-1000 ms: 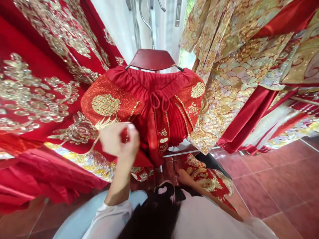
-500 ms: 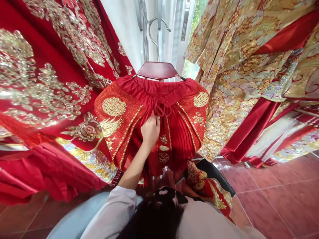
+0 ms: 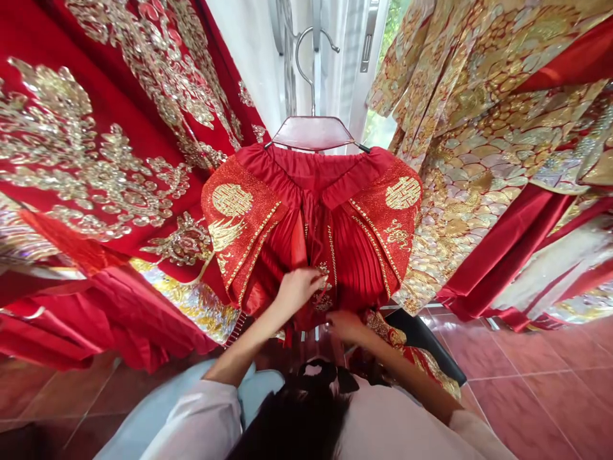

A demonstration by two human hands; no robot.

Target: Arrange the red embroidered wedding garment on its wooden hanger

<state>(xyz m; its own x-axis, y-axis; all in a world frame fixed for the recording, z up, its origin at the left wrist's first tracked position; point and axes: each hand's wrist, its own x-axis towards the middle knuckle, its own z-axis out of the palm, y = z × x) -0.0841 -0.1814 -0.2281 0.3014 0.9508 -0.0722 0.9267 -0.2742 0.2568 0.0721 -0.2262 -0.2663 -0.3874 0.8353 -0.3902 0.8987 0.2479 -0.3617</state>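
Observation:
A red pleated skirt [image 3: 354,255] with gold embroidered side panels hangs by its gathered waistband from a hanger [image 3: 313,133]. A thin red drawstring [image 3: 314,233] runs down from the middle of the waistband. Low in front of the skirt, my left hand [image 3: 301,289] is closed, fingertips pinched at the drawstring's lower part. My right hand [image 3: 343,326] is just below and to the right, near the skirt's hem; its fingers are dim and smeared, so their grip is unclear.
A red gown [image 3: 115,115] with silver-gold beading hangs at left, and a gold patterned garment [image 3: 460,160] at right. A red and gold cloth [image 3: 421,361] lies over a black object [image 3: 431,345] at lower right. Reddish tiles [image 3: 536,396] cover the floor.
My left hand has moved down from the waistband, and the looped drawstring now hangs downward. My right hand has come into view near the hem. The view has shifted slightly.

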